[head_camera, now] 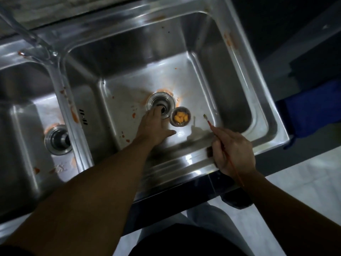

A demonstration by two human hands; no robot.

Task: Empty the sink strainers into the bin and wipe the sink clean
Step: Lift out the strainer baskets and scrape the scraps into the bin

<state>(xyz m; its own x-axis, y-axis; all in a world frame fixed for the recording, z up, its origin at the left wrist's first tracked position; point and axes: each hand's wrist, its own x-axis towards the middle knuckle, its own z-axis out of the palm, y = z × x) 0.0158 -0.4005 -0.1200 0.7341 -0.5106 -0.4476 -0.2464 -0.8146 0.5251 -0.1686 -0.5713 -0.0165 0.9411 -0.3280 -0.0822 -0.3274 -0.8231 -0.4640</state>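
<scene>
A steel double sink (245, 74) fills the view, smeared with orange stains. In the right basin a small round strainer (180, 117) holding orange food bits sits on the floor beside the open drain (160, 103). My left hand (153, 126) reaches into that basin, fingers spread, fingertips at the drain's edge, holding nothing. My right hand (233, 153) hovers over the basin's near rim and grips a thin red-handled brush (209, 123), its bristle tip pointing into the basin. The left basin's drain (57, 140) shows a dark opening; I cannot tell whether a strainer is in it.
A tap spout (27, 36) reaches over the divider at upper left. A blue bin or bag (313, 109) stands on the floor to the right of the sink. Light floor tiles (299, 172) lie at lower right.
</scene>
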